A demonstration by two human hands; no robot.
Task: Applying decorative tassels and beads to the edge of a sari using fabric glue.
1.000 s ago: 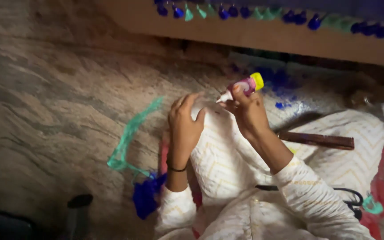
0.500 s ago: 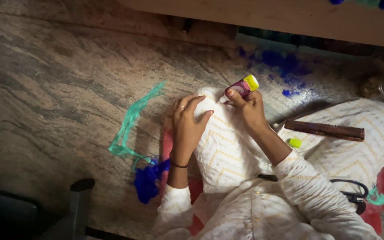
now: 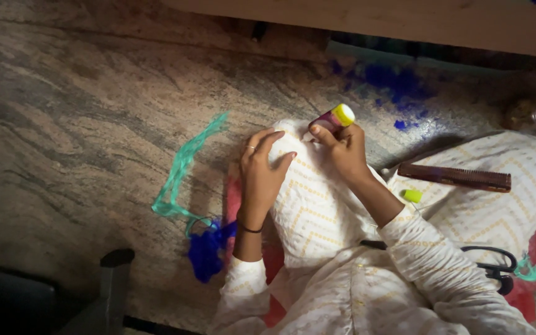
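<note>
Glue bottle (image 3: 332, 119) tilted, long axis diagonal: yellow cap up-right, nozzle down-left onto white patterned cloth (image 3: 317, 211) over raised knee. Right hand (image 3: 342, 149) fingers curled round bottle body, thumb on underside, bottle jutting above knuckles. Left hand (image 3: 263, 170) flat on cloth just left of nozzle, fingers together, thumb spread. Marbled stone floor (image 3: 82, 124), wooden furniture edge (image 3: 404, 25) above. Green ribbon (image 3: 184, 167), blue tuft (image 3: 209, 251), brown comb (image 3: 457, 177), scissors (image 3: 494, 263) nearby.

A green ribbon (image 3: 184, 170) trails across the stone floor (image 3: 75, 124) into a blue tuft (image 3: 209, 251); a brown comb (image 3: 457, 177) lies beside a small yellow cap (image 3: 412, 196), black scissors (image 3: 494, 263) lower right.
</note>
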